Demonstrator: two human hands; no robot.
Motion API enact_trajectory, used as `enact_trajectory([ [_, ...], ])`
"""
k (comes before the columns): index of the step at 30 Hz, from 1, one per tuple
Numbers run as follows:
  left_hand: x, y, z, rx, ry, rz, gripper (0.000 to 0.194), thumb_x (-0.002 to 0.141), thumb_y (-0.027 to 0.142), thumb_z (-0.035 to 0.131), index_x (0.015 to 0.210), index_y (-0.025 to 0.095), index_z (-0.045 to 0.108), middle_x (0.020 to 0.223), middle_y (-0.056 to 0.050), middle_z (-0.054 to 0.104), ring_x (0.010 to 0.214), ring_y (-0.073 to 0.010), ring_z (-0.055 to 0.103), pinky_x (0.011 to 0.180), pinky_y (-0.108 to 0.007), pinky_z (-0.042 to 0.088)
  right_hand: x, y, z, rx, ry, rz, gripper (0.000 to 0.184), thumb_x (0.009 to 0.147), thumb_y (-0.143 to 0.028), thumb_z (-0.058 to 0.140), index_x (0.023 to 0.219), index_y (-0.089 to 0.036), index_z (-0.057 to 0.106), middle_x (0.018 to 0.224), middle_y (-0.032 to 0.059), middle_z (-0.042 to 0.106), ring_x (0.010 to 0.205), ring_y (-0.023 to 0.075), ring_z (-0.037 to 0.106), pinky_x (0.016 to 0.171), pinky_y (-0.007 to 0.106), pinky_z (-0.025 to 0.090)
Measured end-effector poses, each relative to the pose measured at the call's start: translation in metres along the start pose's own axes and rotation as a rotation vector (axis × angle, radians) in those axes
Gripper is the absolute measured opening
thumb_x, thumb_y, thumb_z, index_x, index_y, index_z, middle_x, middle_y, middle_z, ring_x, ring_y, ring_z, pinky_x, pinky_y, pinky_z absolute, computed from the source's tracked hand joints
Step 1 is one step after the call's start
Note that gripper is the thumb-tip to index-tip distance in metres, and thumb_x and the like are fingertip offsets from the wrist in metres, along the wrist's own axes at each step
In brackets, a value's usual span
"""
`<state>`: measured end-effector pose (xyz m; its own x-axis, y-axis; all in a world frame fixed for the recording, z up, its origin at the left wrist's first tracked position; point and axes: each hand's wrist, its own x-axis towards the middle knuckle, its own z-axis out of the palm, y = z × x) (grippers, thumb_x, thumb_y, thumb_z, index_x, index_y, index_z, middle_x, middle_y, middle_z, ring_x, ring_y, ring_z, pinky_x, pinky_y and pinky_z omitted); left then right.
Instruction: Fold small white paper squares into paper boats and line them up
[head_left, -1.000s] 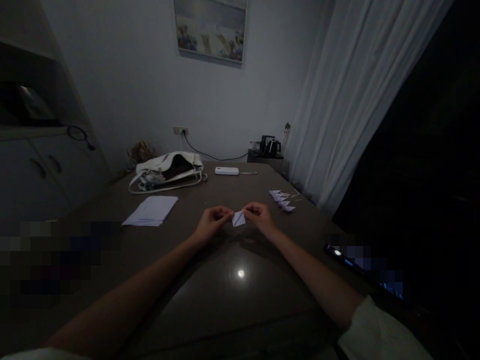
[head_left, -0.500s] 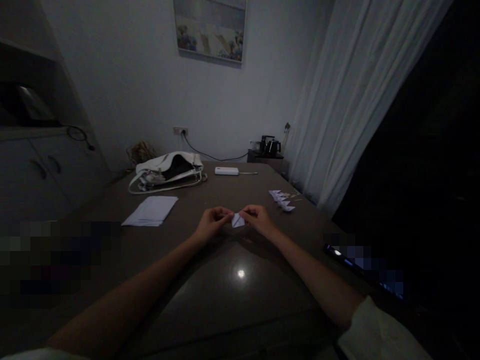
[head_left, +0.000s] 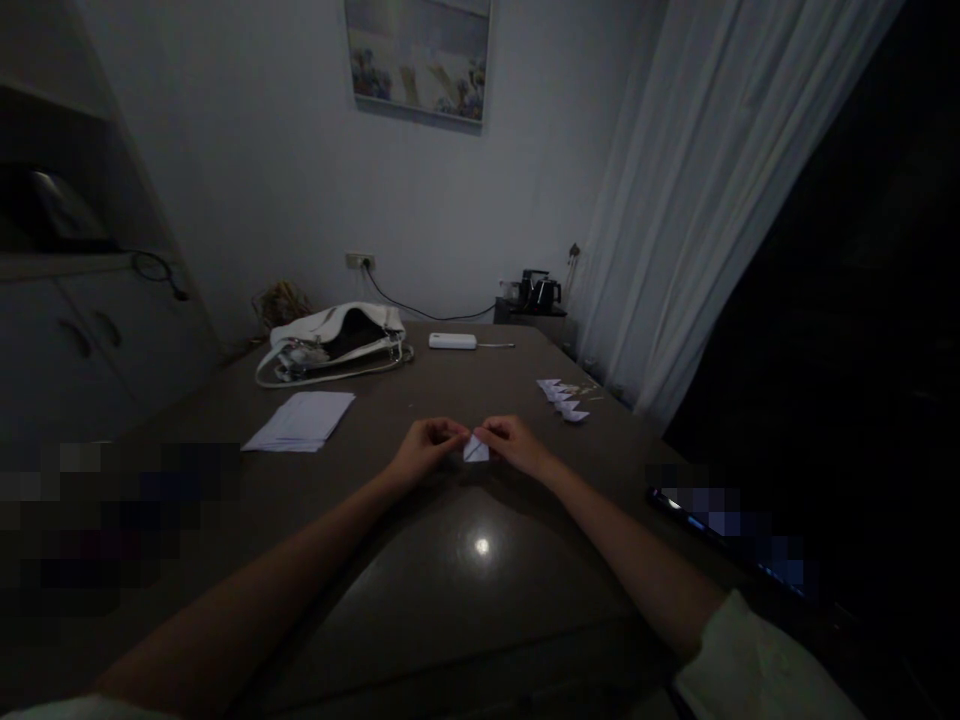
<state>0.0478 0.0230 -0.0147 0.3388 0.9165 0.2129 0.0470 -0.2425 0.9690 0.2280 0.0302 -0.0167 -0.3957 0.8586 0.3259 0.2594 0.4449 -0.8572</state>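
Observation:
A small folded white paper piece (head_left: 475, 450) rests low over the dark table (head_left: 450, 560), pinched from both sides. My left hand (head_left: 424, 449) grips its left edge with closed fingers. Its right edge is held the same way by my right hand (head_left: 512, 443). The two hands nearly touch above the paper. A stack of white paper sheets (head_left: 301, 421) lies to the left. Several finished folded paper pieces (head_left: 562, 396) lie in a row to the right.
A white handbag (head_left: 334, 342) and a white power bank (head_left: 453, 341) with a cable sit at the far side of the table. A lit phone (head_left: 731, 545) lies at the right edge. A curtain (head_left: 697, 200) hangs on the right, cabinets (head_left: 90, 330) stand left.
My hands have closed in on each other and sunk a little toward the table. The paper piece now looks narrower between my fingers.

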Motion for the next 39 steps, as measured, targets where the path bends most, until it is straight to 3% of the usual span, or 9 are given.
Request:
enact_trajectory([
  [8, -0.0009, 0.0019, 0.0013, -0.022, 0.005, -0.030, 0.031, 0.063, 0.038, 0.068, 0.076, 0.011, 0.062, 0.060, -0.002, 0.062, 0.050, -0.0109, 0.053, 0.047, -0.020, 0.040, -0.0008, -0.0053, 0.0013, -0.070, 0.048, -0.074, 0.035, 0.078, -0.045, 0.051, 0.060, -0.015, 0.051, 0.051, -0.0039, 0.044, 0.049, 0.0074, 0.041, 0.046, 0.018, 0.030],
  [15, 0.0017, -0.0002, -0.0011, -0.011, 0.034, -0.009, 0.031, 0.061, 0.040, 0.069, 0.072, 0.011, 0.063, 0.064, -0.003, 0.062, 0.056, -0.0120, 0.054, 0.051, -0.021, 0.040, -0.0026, 0.0004, 0.0022, -0.015, -0.125, 0.053, 0.035, 0.076, -0.047, 0.053, 0.066, -0.013, 0.058, 0.050, -0.0030, 0.051, 0.043, 0.0069, 0.044, 0.041, 0.017, 0.032],
  [24, 0.0012, -0.0015, -0.0006, -0.037, 0.001, -0.021, 0.034, 0.061, 0.041, 0.069, 0.075, 0.010, 0.063, 0.066, -0.003, 0.061, 0.056, -0.0112, 0.053, 0.052, -0.020, 0.040, -0.0024, -0.0035, -0.0008, 0.072, -0.153, 0.059, 0.033, 0.071, -0.044, 0.059, 0.066, -0.012, 0.061, 0.054, -0.0011, 0.057, 0.048, 0.0083, 0.049, 0.047, 0.019, 0.036],
  [29, 0.0004, 0.0006, -0.0006, -0.048, -0.018, -0.021, 0.038, 0.066, 0.048, 0.063, 0.074, 0.011, 0.061, 0.064, -0.002, 0.059, 0.056, -0.0115, 0.052, 0.052, -0.020, 0.040, -0.0001, -0.0048, -0.0005, 0.069, -0.005, 0.030, 0.036, 0.071, -0.048, 0.058, 0.062, -0.013, 0.057, 0.052, -0.0019, 0.053, 0.047, 0.0085, 0.046, 0.045, 0.019, 0.033],
  [33, 0.0012, -0.0016, -0.0026, -0.011, -0.111, -0.046, 0.042, 0.071, 0.052, 0.058, 0.070, 0.010, 0.062, 0.061, -0.002, 0.058, 0.054, -0.0114, 0.051, 0.051, -0.020, 0.038, 0.0019, -0.0031, -0.0009, 0.042, 0.124, -0.026, 0.036, 0.071, -0.048, 0.057, 0.061, -0.014, 0.056, 0.053, -0.0017, 0.051, 0.048, 0.0088, 0.045, 0.045, 0.019, 0.032],
  [39, 0.0013, -0.0065, -0.0034, -0.091, -0.134, -0.099, 0.040, 0.069, 0.050, 0.061, 0.077, 0.011, 0.065, 0.061, -0.001, 0.059, 0.050, -0.0091, 0.049, 0.048, -0.019, 0.035, 0.0013, -0.0032, -0.0002, -0.030, 0.150, -0.072, 0.032, 0.074, -0.043, 0.054, 0.062, -0.014, 0.057, 0.054, -0.0008, 0.051, 0.049, 0.0094, 0.044, 0.046, 0.020, 0.031],
])
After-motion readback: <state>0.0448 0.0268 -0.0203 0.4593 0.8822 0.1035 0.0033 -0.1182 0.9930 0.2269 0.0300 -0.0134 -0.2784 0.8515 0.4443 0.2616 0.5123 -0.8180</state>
